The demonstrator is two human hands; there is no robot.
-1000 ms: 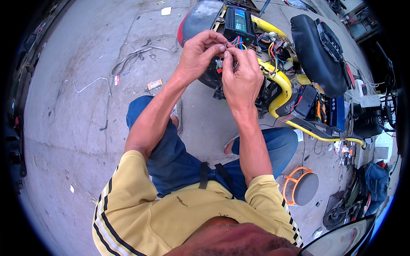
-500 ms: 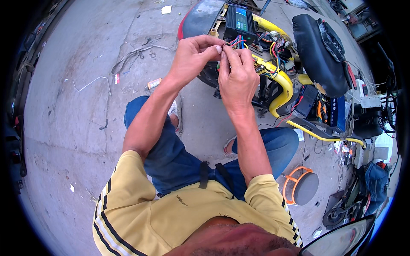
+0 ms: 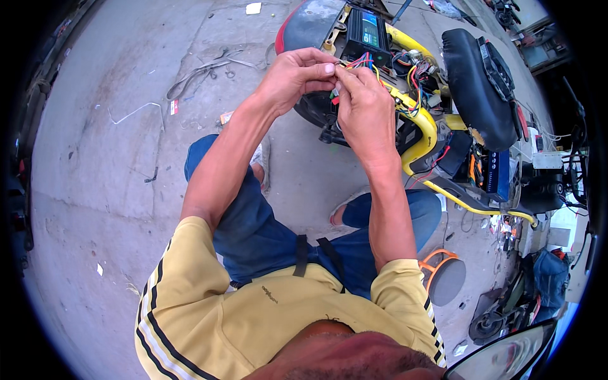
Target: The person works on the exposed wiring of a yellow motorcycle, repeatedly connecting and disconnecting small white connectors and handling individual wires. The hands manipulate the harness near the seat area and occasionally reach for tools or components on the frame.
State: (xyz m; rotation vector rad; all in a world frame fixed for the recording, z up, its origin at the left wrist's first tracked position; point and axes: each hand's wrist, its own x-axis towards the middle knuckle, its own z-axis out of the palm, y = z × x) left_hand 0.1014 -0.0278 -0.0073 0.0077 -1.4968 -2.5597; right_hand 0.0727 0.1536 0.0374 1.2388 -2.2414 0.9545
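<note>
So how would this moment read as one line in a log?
left hand: pinching coloured wires | right hand: pinching same wires | behind: yellow-framed scooter, black seat raised | floor: concrete

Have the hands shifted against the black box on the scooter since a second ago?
Yes, slightly. Both hands, left and right, pinching the coloured wires, have risen in the picture toward the black box; the fingertips now sit just beneath it.

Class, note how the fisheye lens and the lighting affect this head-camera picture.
Head view: even daylight, soft shadows; the grey concrete floor bends toward a black rim; both hands and the bundle of coloured wires look sharp; no strong glare.
</note>
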